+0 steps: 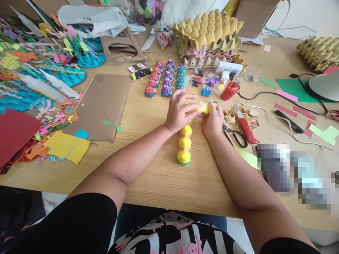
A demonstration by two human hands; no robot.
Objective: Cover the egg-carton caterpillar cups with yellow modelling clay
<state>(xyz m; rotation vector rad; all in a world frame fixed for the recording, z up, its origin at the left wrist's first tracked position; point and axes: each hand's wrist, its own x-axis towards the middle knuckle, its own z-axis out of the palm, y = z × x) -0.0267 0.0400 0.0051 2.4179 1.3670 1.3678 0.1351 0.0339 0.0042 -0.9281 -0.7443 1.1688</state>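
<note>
Yellow lump (pixel 204 108) — partly behind fingers (pixel 190 107); outline unclear

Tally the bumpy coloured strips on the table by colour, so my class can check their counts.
Red and blue strip: 1
Purple and blue strip: 1
Green and blue strip: 1
Yellow-topped strip: 1
Total: 4

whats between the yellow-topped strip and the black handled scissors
In the head view, the right forearm crosses between the yellow-topped strip and the scissors, with bare tabletop between strip and forearm.
</note>
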